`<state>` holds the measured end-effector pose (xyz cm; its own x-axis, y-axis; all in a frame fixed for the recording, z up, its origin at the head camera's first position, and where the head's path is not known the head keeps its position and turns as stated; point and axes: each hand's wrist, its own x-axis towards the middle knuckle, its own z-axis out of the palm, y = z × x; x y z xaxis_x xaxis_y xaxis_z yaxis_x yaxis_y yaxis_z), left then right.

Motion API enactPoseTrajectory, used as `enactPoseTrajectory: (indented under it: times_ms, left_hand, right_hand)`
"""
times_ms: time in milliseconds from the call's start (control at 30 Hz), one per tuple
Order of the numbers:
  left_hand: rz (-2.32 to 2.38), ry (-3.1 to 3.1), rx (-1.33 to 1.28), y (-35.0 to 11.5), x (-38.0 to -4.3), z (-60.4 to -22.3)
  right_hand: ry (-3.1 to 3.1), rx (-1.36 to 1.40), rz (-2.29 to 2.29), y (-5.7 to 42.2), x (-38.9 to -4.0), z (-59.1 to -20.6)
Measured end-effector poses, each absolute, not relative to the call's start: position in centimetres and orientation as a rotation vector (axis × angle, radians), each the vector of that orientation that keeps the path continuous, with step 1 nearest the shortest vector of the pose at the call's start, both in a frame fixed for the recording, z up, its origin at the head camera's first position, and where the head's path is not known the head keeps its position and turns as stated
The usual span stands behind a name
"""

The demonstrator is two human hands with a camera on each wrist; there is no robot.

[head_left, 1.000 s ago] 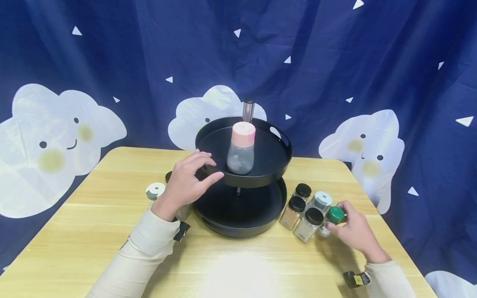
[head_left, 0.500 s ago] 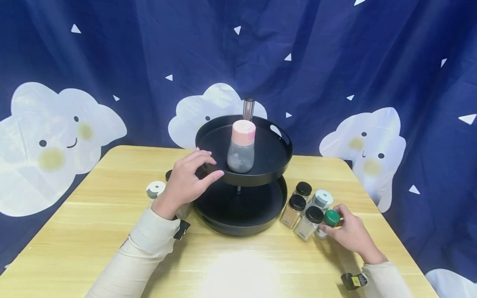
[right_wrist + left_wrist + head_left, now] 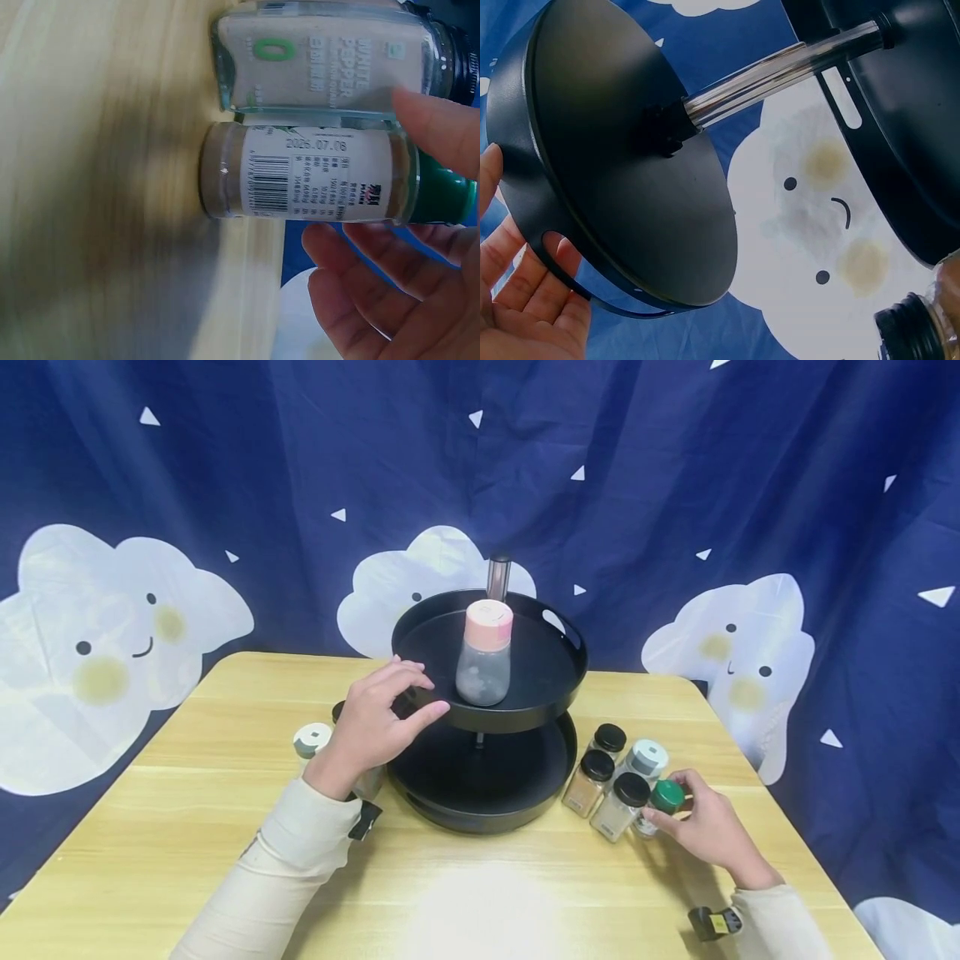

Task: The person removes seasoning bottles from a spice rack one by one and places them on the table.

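Observation:
My left hand (image 3: 378, 717) is at the left rim of the upper level of a black two-tier round tray (image 3: 517, 721). Its thumb lies outside the rim and its fingers reach behind the handle strip, as the left wrist view shows. My right hand (image 3: 708, 827) holds a spice jar with a green lid (image 3: 667, 796), thumb in front and fingers behind. That jar (image 3: 322, 172) stands upright beside a black-lidded white pepper jar (image 3: 330, 67). On the upper tier stands a pink-capped shaker bottle (image 3: 483, 664).
Several jars are grouped right of the tray, among them a light grey-lidded one (image 3: 647, 760) and a tan-filled one (image 3: 587, 782). Left of the tray, partly behind my left arm, is a white-capped bottle (image 3: 311, 741). A blue cloud-print curtain (image 3: 615, 510) hangs behind the table.
My right hand has moved the green-lidded jar slightly left and toward me, up against the white pepper jar, then stayed there. My left hand has kept its place at the rim.

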<state>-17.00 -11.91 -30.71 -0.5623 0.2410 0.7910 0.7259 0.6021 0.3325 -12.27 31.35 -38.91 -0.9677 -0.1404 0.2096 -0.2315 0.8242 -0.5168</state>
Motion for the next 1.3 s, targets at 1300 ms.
enactPoseTrajectory:
  times_ms: [1300]
  left_hand:
    - [-1.015,-2.386,-0.500,-8.0,-16.6,-25.7]
  right_hand:
    - [-2.072,0.741,0.908,18.5,-16.3,-29.3]
